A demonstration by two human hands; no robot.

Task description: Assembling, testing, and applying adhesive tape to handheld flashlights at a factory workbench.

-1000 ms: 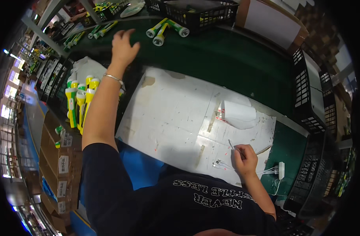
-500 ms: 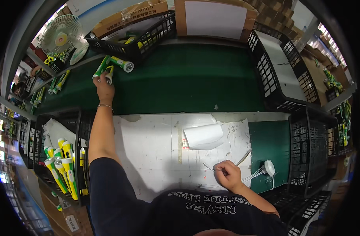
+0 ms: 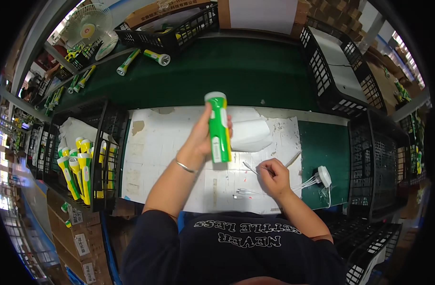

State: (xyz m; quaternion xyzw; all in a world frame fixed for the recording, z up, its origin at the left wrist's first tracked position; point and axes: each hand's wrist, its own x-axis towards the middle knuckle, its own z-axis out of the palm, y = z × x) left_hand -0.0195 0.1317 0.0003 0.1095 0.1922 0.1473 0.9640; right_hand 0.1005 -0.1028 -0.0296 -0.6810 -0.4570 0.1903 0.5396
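My left hand (image 3: 198,135) is closed round a green, white and yellow flashlight (image 3: 219,128), held upright above the white work surface (image 3: 151,161). My right hand (image 3: 274,176) is closed in a pinch on a thin white charging cable (image 3: 250,167), whose plug end sticks out to the left. More white cables (image 3: 303,185) run under and beside this hand to a round white charger (image 3: 324,176) at the right. A curled white sheet (image 3: 251,135) lies behind the flashlight, partly hidden by it.
At the left stands a black crate (image 3: 101,142) holding several flashlights (image 3: 77,166). Two flashlights (image 3: 156,58) lie on the green belt (image 3: 255,71) at the far left. Black crates (image 3: 341,107) stand at the right, and another black crate (image 3: 172,40) at the back.
My left hand has lifted a flashlight off the far belt and brought it back toward me, over the white surface. My right hand stays by the cables, still closed.
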